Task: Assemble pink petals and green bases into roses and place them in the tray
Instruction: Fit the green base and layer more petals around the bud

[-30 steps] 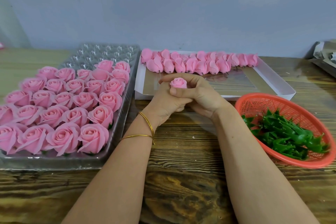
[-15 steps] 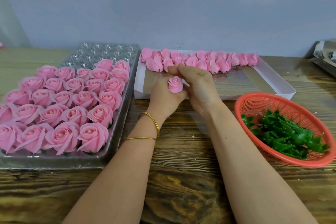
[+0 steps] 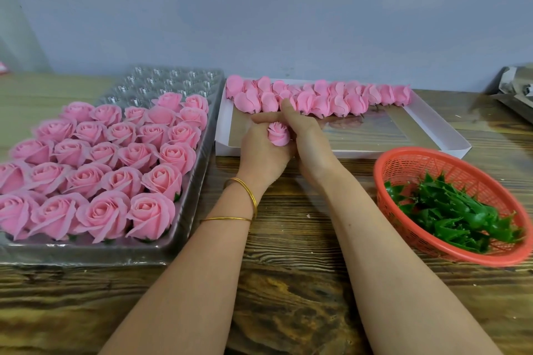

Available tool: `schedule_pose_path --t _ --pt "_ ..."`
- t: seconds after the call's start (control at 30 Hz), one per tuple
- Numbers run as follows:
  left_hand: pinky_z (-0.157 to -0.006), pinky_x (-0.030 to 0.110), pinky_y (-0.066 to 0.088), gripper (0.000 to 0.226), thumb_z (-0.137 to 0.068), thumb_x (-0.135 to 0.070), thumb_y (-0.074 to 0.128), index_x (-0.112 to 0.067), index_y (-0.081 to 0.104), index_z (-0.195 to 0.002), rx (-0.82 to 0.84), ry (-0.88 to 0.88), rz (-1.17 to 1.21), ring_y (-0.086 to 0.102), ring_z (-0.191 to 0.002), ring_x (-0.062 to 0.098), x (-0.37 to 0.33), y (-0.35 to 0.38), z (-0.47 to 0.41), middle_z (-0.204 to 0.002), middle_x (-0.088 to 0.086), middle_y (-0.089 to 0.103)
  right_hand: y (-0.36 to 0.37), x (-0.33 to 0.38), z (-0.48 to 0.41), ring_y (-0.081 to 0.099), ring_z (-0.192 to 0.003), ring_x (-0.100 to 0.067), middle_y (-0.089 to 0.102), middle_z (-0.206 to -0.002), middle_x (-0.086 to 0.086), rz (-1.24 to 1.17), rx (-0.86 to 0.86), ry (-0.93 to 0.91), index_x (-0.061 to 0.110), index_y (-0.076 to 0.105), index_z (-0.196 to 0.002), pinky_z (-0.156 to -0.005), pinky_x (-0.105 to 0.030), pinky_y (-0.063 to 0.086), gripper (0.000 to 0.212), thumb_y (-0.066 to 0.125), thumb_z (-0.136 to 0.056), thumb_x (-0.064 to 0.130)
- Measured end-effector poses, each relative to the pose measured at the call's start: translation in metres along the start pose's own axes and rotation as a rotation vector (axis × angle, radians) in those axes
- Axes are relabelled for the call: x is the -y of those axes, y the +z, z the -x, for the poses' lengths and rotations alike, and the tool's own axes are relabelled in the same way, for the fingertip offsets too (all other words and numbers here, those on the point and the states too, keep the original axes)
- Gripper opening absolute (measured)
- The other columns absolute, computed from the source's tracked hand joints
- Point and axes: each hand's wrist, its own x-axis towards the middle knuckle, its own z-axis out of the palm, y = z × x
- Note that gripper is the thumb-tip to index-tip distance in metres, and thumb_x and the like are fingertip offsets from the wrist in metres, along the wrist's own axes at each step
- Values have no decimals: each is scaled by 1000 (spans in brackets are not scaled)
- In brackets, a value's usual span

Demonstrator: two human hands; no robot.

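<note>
We note the tray (image 3: pixel 199 158) at the left, its near rows filled with finished roses (image 3: pixel 115 158) and its far compartments bare; nothing here differs from a second ago.

At centre, the left hand (image 3: pixel 261 150) holds the pink bud (image 3: pixel 278 134), its fingers curled round the lower part. The bud now lies tipped on its side, whereas a second ago it stood upright between two clasped hands. No green base shows on it.

The right hand (image 3: pixel 308 138) has let go of that clasp and moved forward. Its fingers (image 3: pixel 285 105) are stretched almost straight, the tips touching the row of pink petals (image 3: pixel 331 98) at the far side of the white box (image 3: pixel 432 121). We cannot confirm that any petal is gripped yet.

The red basket (image 3: pixel 403 158) at the right, with the green bases (image 3: pixel 450 216) in it, is unchanged and no hand is near it.

Our judgement: the bud is still being built up, and the right hand is fetching another petal. Fitting a base and placing the rose in the tray remain outstanding.
</note>
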Motion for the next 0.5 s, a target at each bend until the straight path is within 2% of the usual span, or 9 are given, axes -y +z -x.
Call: schedule_pose_path --t 0.1,0.17,0.23,0.3,0.37,0.43,0.5 --pt "-60 -4 33 31 -82 -20 57 -39 42 -63 25 58 -220 40 -61 -10 3 0 -1 -60 -24 40 1 1 2 66 -107 -10 74 -107 -1 31 3 -27 16 77 -102 -103 -28 46 41 45 -96 43" --pt "-58 -4 30 37 -90 -10 55 -34 40 -65 25 85 -355 27 -58 -10 4 -1 -3 -62 -26 31 1 1 3 67 -105 -8 74 -106 -2 49 -20 -58 9 74 -107 -95 -20 47 38 48 -99 34" --pt "-51 2 29 41 -91 -8 53 -34 40 -62 18 50 -339 31 -58 -9 3 -2 -3 -61 -22 35 2 0 3 66 -105 -10 74 -106 -4 62 -34 -79 6 73 -108 -94 -19 48 33 49 -100 28" --pt "-48 6 31 45 -91 -7 52 -34 37 -58 16 34 -320 34 -57 -7 1 -4 -2 -60 -19 38 4 -2 4 67 -105 -18 74 -104 -10 109 -62 -118 4 73 -105 -96 -28 50 30 51 -100 23" --pt "-47 12 31 45 -90 -5 53 -31 37 -57 -28 28 -282 35 -58 -6 -1 -4 -1 -59 -18 39 6 -3 4 68 -95 -21 73 -98 -14 202 -89 -181 -1 73 -101 -93 -33 51 27 55 -99 19" --pt "-52 6 33 38 -92 -6 54 -27 43 -62 -50 -1 -249 35 -59 -7 -2 -3 -1 -61 -18 39 8 -4 5 66 -89 -10 73 -93 -5 243 -89 -215 2 73 -101 -91 -29 51 20 59 -97 15" --pt "-55 -3 30 30 -94 -10 52 -24 46 -69 -24 -26 -261 34 -60 -7 -3 -2 -1 -64 -19 38 8 -3 5 65 -93 -8 73 -97 -3 247 -81 -215 5 73 -104 -94 -29 51 17 60 -96 14"
